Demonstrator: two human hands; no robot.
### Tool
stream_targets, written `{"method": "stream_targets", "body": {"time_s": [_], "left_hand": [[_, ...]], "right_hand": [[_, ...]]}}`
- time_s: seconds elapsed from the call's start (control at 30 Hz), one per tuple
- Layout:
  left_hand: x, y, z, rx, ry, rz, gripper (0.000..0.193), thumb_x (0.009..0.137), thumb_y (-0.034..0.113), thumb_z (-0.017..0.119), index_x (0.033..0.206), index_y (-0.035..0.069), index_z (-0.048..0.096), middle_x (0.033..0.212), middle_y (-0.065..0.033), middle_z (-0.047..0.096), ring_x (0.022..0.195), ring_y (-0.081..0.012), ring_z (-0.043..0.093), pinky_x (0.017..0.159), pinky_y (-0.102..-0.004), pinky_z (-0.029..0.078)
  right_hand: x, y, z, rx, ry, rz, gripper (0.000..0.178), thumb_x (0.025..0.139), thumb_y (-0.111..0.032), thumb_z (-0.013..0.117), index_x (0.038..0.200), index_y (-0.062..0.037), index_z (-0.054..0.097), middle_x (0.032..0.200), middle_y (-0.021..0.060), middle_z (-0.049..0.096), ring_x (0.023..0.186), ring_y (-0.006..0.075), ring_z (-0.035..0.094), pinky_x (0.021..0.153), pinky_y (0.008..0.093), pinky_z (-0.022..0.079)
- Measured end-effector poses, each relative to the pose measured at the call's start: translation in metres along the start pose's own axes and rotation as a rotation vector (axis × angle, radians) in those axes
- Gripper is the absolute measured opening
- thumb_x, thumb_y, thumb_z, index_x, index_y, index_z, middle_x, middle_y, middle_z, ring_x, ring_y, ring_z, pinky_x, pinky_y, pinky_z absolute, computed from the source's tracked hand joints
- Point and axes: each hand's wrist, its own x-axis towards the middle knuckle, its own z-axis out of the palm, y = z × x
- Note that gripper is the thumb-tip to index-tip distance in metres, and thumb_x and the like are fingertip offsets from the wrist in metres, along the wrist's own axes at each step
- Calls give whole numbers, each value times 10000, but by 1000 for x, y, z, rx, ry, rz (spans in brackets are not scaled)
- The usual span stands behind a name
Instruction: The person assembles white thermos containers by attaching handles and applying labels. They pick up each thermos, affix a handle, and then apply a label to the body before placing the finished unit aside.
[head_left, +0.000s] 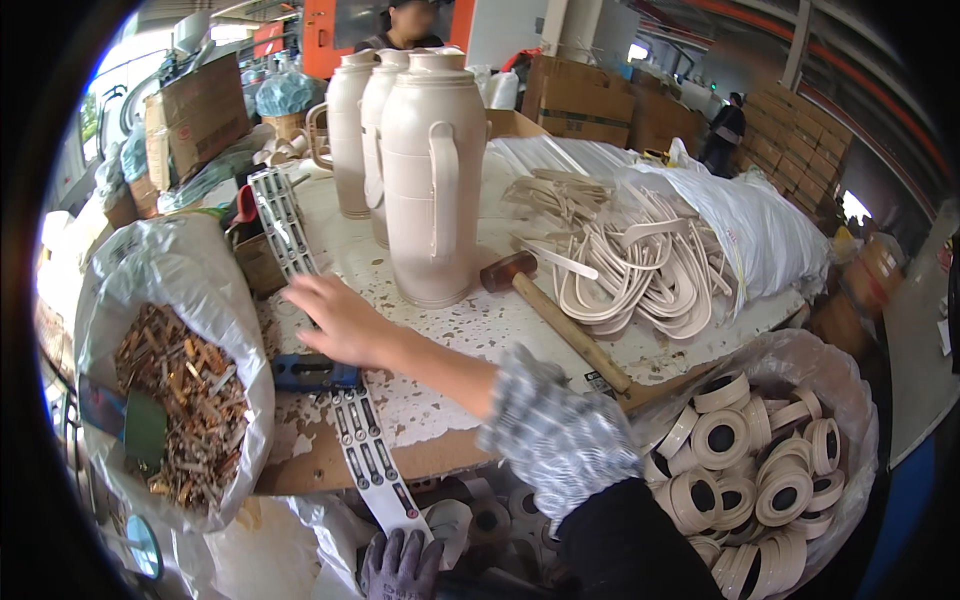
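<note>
My left hand (400,566), in a grey glove, is at the bottom edge with its fingers over the lower end of a white plastic strip (375,452); its thumb is hidden. Rows of dark slots with small metal pieces line the strip. A blue clamp-like fixture (312,373) sits across the strip's line at the table edge. Beyond it, a similar slotted length (284,222) runs up the table's left side. My bare right hand (338,322) reaches across above the fixture, fingers stretched toward that length and thumb apart. Whether the fingertips touch it is unclear.
Left of the table (415,425), a lined bag (250,330) holds small brownish metal pieces. Several beige jugs (437,190) stand mid-table. A mallet (570,330) lies beside curved beige handles (640,265). Beige rings (722,440) fill a bag at right. People stand farther back.
</note>
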Motion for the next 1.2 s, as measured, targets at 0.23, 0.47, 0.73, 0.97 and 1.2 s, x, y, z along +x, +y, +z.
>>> {"method": "stream_targets", "body": {"time_s": [0.23,0.47,0.73,0.97,1.2], "left_hand": [[-74,37,-26,-144,46,-215,488,811,324,661,1249,120,592,1420,-188,430,1378,-425,295,1119,-668,123],[-276,67,-25,-10,291,-893,530,733,149,708,1236,42,580,1135,-179,618,1003,-371,581,960,-451,437],[-572,227,73,-188,712,-1860,527,919,33,534,1430,23,406,1451,-130,446,1264,-234,474,1056,-320,373],[-478,239,56,-307,585,-1917,374,948,212,593,1268,18,597,1265,-184,606,1099,-285,597,942,-344,476],[-505,191,70,-381,560,-1817,363,950,210,579,1235,-14,600,1253,-186,607,1117,-283,584,943,-336,469]], "right_hand": [[-180,-97,-37,195,6,281,321,851,-108,678,1161,-47,616,996,102,683,919,246,636,815,368,506],[-230,-124,-25,-34,116,283,270,794,-37,704,1061,-42,663,1005,103,676,932,266,636,826,365,505],[-210,-125,14,-98,125,316,136,805,-63,699,907,-52,611,853,83,644,844,262,628,752,371,495],[-180,-123,47,-400,68,58,484,663,-190,805,1090,-101,596,1172,46,577,1088,273,520,918,417,413],[-209,-98,38,-427,241,-100,213,713,-105,758,894,-99,644,1043,11,641,1029,218,595,864,339,502]]}}
